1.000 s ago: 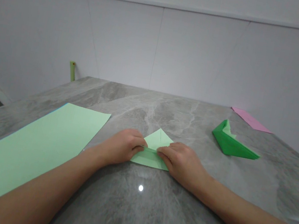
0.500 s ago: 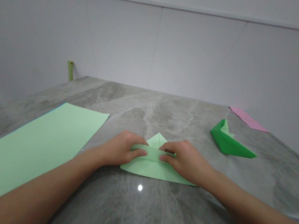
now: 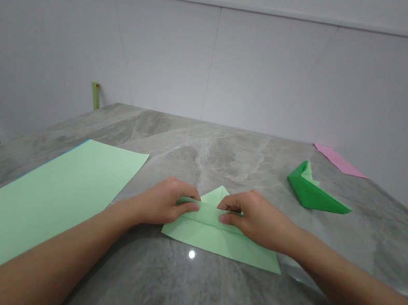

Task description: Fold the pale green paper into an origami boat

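A light green folded paper (image 3: 219,243) lies in front of me, with a pointed tip at its far side and a creased band across its middle. My left hand (image 3: 169,201) pinches the left part of that band between thumb and fingers. On the right part, my right hand (image 3: 246,215) grips the same band, its thumb on the near face and its fingers behind. Part of the paper's far side is hidden behind both hands. The near edge of the paper slants down toward the right.
Light green sheets (image 3: 41,202) with a blue edge beneath lie at left. A folded dark green paper shape (image 3: 317,194) sits at right, and a pink paper (image 3: 340,162) lies farther back on the grey marbled table (image 3: 205,147). A white wall (image 3: 211,64) stands behind.
The folded paper has turned slightly, its near right corner coming closer to me and its tip shifting right. Both hands keep their pinch on the band.
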Demonstrator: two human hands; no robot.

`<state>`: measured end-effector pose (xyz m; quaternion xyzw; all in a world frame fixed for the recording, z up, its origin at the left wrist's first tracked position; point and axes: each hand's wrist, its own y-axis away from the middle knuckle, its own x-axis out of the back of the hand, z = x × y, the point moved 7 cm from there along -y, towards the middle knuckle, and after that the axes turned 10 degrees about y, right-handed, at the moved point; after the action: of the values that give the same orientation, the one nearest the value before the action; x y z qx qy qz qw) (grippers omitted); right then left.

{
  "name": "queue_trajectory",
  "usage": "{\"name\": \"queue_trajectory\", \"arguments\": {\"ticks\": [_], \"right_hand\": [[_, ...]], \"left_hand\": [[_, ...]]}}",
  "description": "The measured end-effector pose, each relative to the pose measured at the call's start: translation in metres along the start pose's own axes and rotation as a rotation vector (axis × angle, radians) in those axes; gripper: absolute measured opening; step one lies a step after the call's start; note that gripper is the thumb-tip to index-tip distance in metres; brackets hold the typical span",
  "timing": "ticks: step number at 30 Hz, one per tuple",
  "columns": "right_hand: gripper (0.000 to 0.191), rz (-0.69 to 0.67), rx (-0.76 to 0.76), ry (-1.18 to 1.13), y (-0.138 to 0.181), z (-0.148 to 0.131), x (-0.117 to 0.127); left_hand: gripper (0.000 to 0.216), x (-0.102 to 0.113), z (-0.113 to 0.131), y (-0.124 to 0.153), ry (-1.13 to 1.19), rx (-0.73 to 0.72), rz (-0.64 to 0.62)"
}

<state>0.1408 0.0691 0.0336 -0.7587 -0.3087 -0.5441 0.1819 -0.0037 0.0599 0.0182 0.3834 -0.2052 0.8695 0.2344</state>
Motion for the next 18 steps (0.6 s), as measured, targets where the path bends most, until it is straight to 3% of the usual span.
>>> {"name": "queue_trajectory", "arguments": {"ticks": [18], "right_hand": [[0.013, -0.092, -0.045, -0.245, -0.004, 0.011, -0.013]], "left_hand": [[0.019, -0.001, -0.002, 0.001, 0.030, 0.004, -0.002]]}}
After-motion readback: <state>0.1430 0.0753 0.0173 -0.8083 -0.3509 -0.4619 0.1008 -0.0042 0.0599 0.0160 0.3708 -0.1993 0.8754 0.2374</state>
